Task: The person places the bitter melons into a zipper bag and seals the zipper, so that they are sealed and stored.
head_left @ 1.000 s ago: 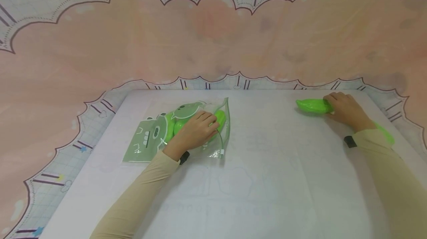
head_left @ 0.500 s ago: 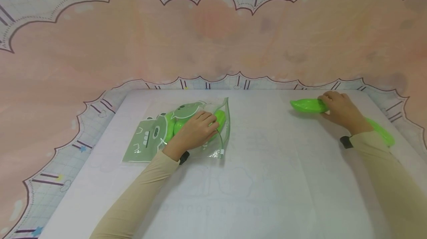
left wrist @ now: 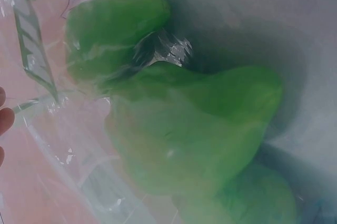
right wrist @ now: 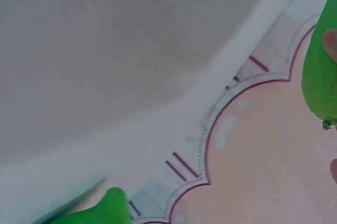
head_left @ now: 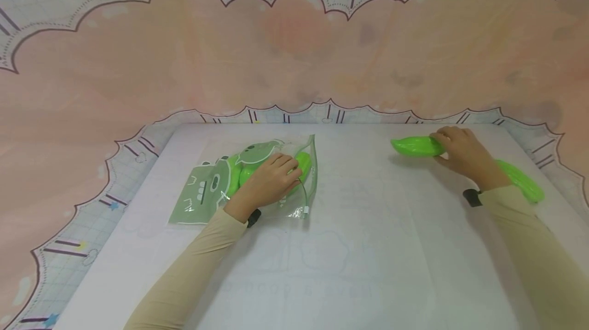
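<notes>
My left hand [head_left: 267, 181] lies over a clear zip bag [head_left: 190, 202] with a green cartoon print, its fingers curled at the film near the mouth. Through the film, several plump green vegetable-like pieces [left wrist: 195, 124] show in the left wrist view. On the right, thumb and fingers of my right hand [head_left: 465, 153] grip a glossy green, long vegetable-shaped piece [head_left: 416, 146] by one end, above the table. Its other end tapers to a point toward the bag. A small stub marks the gripped end of this green piece [right wrist: 316, 87] in the right wrist view.
Another long green piece [head_left: 522, 181] lies on the white table [head_left: 368, 248] beside my right wrist, partly hidden by it. The bag's zip slider [head_left: 306, 210] hangs at its near right corner. A patterned cloth [head_left: 294, 53] stretches behind the table.
My right hand has moved left with the green vegetable-shaped piece, uncovering more of the piece lying on the table. My left hand and the bag have stayed put.
</notes>
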Available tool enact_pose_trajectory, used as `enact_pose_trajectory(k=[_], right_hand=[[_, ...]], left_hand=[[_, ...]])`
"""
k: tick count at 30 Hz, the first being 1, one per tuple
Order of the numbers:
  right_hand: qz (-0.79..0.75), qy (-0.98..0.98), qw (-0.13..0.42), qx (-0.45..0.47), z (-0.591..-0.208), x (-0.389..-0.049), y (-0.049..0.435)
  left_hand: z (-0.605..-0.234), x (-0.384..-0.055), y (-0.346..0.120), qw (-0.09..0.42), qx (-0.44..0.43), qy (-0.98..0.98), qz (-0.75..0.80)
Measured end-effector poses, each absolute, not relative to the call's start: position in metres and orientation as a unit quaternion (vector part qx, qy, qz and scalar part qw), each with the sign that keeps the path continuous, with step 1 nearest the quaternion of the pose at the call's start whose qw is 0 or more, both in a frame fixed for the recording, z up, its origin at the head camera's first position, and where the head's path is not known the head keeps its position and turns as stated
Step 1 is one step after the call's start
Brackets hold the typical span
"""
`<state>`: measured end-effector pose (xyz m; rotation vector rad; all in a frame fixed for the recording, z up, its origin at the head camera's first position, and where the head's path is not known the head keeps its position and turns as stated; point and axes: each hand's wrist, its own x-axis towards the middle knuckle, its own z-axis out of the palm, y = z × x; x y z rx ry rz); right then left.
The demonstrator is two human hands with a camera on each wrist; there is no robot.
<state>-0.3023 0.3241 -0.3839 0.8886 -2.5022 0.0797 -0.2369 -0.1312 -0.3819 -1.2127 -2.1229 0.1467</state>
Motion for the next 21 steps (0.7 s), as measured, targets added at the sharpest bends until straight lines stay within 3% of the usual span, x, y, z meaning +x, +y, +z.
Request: enact_pose_trajectory(k=[21], right_hand=[[0.046, -0.856, 0.301, 0.417, -0.366, -0.286, 0.276]], left_hand=[[-0.38, -0.235, -0.132, 0.337, -0.465, -0.817, 0.06]])
